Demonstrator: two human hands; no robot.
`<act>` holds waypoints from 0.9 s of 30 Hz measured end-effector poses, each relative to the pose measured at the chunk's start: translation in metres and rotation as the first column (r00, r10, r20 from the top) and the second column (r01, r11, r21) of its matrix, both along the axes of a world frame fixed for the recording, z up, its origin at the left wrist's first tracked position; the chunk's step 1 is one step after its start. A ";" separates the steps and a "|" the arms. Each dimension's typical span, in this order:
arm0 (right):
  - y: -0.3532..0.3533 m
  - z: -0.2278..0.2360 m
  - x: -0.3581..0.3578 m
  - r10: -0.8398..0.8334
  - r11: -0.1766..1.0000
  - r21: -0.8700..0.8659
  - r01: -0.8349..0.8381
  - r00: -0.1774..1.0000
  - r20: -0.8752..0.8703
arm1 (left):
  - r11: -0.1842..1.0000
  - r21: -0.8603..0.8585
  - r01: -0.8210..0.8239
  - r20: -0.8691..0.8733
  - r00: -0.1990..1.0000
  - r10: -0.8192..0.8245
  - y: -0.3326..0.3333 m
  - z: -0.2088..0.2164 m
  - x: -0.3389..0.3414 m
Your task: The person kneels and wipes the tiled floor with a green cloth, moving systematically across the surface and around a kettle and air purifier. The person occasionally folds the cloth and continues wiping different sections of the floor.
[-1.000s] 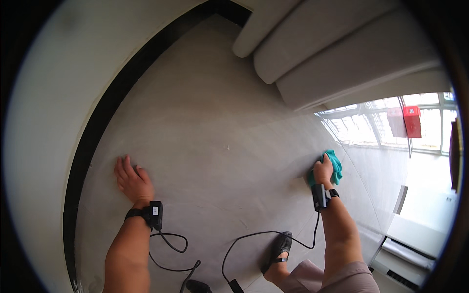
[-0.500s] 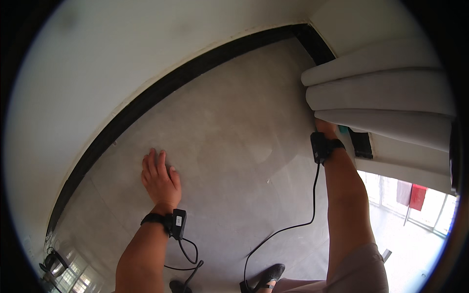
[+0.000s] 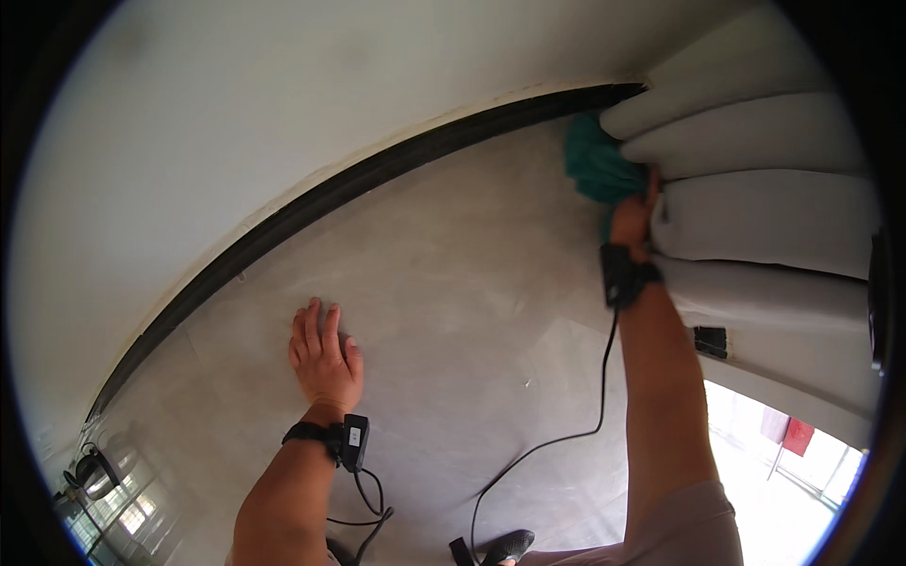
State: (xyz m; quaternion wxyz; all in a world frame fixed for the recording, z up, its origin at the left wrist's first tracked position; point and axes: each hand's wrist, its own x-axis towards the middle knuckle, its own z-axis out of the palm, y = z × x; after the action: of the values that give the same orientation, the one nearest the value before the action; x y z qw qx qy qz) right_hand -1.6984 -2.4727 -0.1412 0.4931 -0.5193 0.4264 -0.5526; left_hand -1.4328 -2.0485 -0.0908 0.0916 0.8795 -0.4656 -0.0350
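Observation:
My left hand [image 3: 326, 358] lies palm down on the grey floor [image 3: 453, 311], its fingers spread and nothing in it. At the far right, my right hand [image 3: 632, 222] holds a teal cloth [image 3: 604, 165] against the floor, where the curtain meets it. The cloth is bunched up, and part of it touches the hem of the pale grey curtain [image 3: 755, 217]. One of my right fingers shows beside the curtain's folds; the others are partly hidden and slightly blurred.
A black skirting board [image 3: 377, 193] runs along the white wall [image 3: 236, 123]. Cables hang from the black wrist devices [image 3: 354, 441] on my arms. My shoe [image 3: 510, 545] is at the lower edge. Bright glazing with a red cloth [image 3: 798, 437] lies at the right.
My right hand has come out from behind the curtain and moved farther off, and the teal cloth now shows. The curtain folds have shifted. My left hand stays flat; the view has turned slightly.

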 end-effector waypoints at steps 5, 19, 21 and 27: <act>-0.050 -0.008 0.026 -0.592 0.806 -0.387 0.449 0.600 -0.537 | 1.000 -0.009 -0.004 -0.030 1.000 0.004 0.000 -0.001 -0.002; 0.108 0.032 0.108 0.224 0.728 -0.251 -0.638 0.567 -0.793 | 1.000 -0.026 -0.006 -0.044 0.999 0.005 0.000 -0.001 -0.001; 0.159 0.040 0.118 0.438 0.606 -0.119 -0.787 0.455 -0.775 | 0.999 -0.041 0.001 -0.033 0.999 -0.002 0.001 -0.001 -0.001; 0.111 0.090 0.070 0.280 0.953 0.064 -0.295 0.787 -0.549 | 0.999 -0.046 0.001 -0.030 1.000 -0.002 0.001 -0.001 -0.002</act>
State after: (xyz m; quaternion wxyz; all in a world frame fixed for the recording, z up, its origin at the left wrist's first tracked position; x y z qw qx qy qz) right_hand -1.6281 -2.3621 -0.0509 0.4205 -0.7215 0.4593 -0.3028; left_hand -1.4345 -2.0476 -0.0919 0.1188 0.8762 -0.4655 -0.0374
